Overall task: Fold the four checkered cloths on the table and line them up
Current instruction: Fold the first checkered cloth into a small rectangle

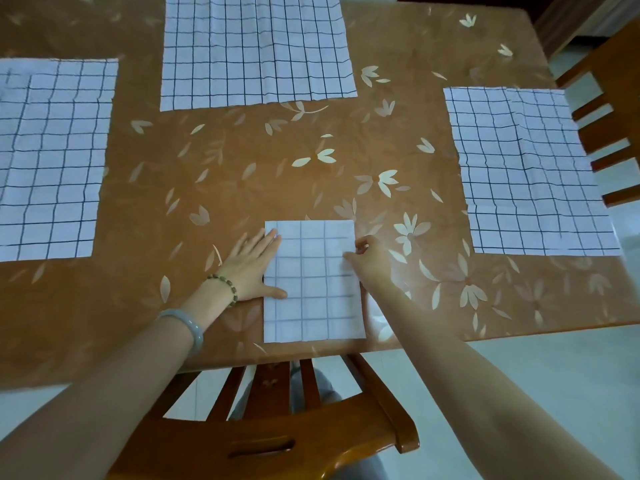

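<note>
Folded cloth (313, 282) by near table (242, 168) edge, pressed under flat, straight-fingered left hand (251, 268), right edge pinched by right hand (369, 258).

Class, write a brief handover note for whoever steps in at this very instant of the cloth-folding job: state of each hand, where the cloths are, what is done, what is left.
Left hand: flat, fingers straight, pressing the left edge of the small folded white checkered cloth.
Right hand: fingers curled, pinching that cloth's right edge.
The folded cloth lies near the front edge of the brown flower-patterned table.
Spread open: left cloth, far centre cloth, right cloth.
Done: one cloth folded.
Left: fold three, then line up all four.
</note>
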{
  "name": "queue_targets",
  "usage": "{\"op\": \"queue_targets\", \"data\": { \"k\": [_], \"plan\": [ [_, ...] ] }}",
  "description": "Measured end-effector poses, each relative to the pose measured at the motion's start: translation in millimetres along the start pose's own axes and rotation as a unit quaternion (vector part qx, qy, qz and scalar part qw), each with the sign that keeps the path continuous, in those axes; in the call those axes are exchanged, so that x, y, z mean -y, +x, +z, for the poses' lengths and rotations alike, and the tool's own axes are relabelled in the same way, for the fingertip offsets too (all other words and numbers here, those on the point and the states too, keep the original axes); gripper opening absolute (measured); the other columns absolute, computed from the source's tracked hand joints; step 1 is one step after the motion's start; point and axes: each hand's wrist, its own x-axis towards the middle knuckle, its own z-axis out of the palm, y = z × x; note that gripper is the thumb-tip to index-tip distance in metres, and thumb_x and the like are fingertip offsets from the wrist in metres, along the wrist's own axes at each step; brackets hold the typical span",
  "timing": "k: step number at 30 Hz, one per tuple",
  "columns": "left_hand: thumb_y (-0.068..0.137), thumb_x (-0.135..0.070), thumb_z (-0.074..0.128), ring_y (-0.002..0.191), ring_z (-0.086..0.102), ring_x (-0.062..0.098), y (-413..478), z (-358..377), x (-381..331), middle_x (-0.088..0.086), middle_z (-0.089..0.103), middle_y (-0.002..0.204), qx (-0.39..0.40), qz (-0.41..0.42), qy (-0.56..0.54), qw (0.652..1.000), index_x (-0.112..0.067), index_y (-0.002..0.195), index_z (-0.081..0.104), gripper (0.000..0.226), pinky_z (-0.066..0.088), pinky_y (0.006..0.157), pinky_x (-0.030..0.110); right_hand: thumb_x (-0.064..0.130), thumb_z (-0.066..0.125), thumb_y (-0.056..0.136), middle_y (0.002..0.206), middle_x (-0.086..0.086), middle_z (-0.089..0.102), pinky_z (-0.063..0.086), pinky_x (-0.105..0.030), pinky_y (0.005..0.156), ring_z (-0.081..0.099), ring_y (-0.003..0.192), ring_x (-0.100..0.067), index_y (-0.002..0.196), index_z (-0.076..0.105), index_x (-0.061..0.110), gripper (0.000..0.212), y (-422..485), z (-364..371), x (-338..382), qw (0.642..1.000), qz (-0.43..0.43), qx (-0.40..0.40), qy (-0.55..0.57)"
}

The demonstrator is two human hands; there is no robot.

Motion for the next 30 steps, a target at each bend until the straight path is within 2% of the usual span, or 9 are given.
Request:
{"op": "queue_targets", "data": {
  "k": [3,7,11,15,18,20,24,27,30],
  "plan": [
    [0.054,-0.096,0.022,0.146,-0.018,0.02,2,7,-1,0.001,-0.018,0.159,-0.007,0.006,0.007,1.0,-0.016,0.15,-0.013,0.13,-0.008,0.118,0.044,0.012,0.066,0.078,0.079,0.008,0.054,0.043,-0.027,0.074,0.058,0.085,-0.018,0.097,0.051,0.017,0.025,0,-2,0,1.0,-0.005,-0.002,0.005],
    [0.053,-0.096,0.029,0.145,-0.02,0.02,4,12,-1,0.0,-0.021,0.158,-0.011,0.006,0.01,1.0,-0.017,0.15,-0.016,0.133,-0.008,0.118,0.045,0.007,0.062,0.078,0.083,0.001,0.054,0.041,-0.027,0.071,0.058,0.084,-0.022,0.11,0.048,0.013,0.036,0,0,-3,1.0,-0.02,-0.001,-0.009],
    [0.061,-0.094,0.02,0.145,-0.019,0.018,3,9,-1,-0.002,-0.019,0.158,-0.038,0.01,-0.009,0.999,-0.018,0.151,-0.013,0.122,-0.007,0.119,0.043,0.007,0.061,0.074,0.106,-0.007,0.047,0.045,-0.031,0.074,0.052,0.093,-0.027,0.112,0.043,0.013,0.043,-4,2,-2,0.996,-0.067,-0.031,-0.053],
    [0.067,-0.09,0.006,0.146,-0.016,0.015,10,-4,14,-0.002,-0.014,0.159,-0.082,0.022,-0.009,0.996,-0.016,0.152,-0.008,0.113,-0.007,0.119,0.041,0.02,0.047,0.077,0.134,-0.022,0.043,0.042,-0.046,0.093,0.044,0.116,-0.039,0.125,0.049,0.006,0.05,0,15,3,0.924,-0.264,-0.1,-0.26],
    [0.064,-0.091,0.001,0.145,-0.017,0.014,17,-5,22,-0.001,-0.013,0.16,-0.07,0.039,0.029,0.996,-0.016,0.151,-0.01,0.116,-0.009,0.118,0.041,0.015,0.04,0.08,0.144,-0.023,0.041,0.038,-0.052,0.103,0.039,0.132,-0.041,0.13,0.05,0.005,0.051,1,35,15,0.878,-0.345,-0.03,-0.33],
    [0.066,-0.091,0.007,0.144,-0.019,0.014,20,-1,21,0.001,-0.015,0.159,-0.062,0.044,0.048,0.996,-0.014,0.15,-0.012,0.116,-0.011,0.117,0.042,0.022,0.03,0.086,0.147,-0.02,0.04,0.035,-0.053,0.107,0.037,0.136,-0.04,0.136,0.047,0.006,0.056,0,50,17,0.853,-0.369,0.019,-0.369],
    [0.065,-0.093,0.013,0.145,-0.02,0.017,22,10,12,0.003,-0.021,0.157,-0.056,0.028,0.049,0.997,-0.01,0.149,-0.015,0.122,-0.01,0.118,0.044,0.046,0.019,0.095,0.151,-0.017,0.033,0.026,-0.057,0.109,0.031,0.139,-0.039,0.144,0.038,0.016,0.061,7,60,3,0.845,-0.338,0.062,-0.41],
    [0.065,-0.094,0.014,0.144,-0.021,0.017,23,13,11,0.004,-0.022,0.157,-0.057,0.018,0.05,0.997,-0.009,0.149,-0.016,0.123,-0.01,0.118,0.046,0.055,0.005,0.098,0.152,-0.015,0.033,0.026,-0.058,0.109,0.031,0.139,-0.038,0.146,0.031,0.023,0.063,15,48,-13,0.843,-0.319,0.036,-0.432],
    [0.064,-0.094,0.011,0.144,-0.022,0.017,22,13,10,0.004,-0.023,0.157,-0.056,0.011,0.059,0.997,-0.01,0.149,-0.017,0.123,-0.011,0.117,0.047,0.06,0.005,0.095,0.155,-0.014,0.026,0.021,-0.059,0.11,0.027,0.141,-0.039,0.148,0.026,0.025,0.067,21,26,-29,0.856,-0.282,0.019,-0.432]
  ]
}}
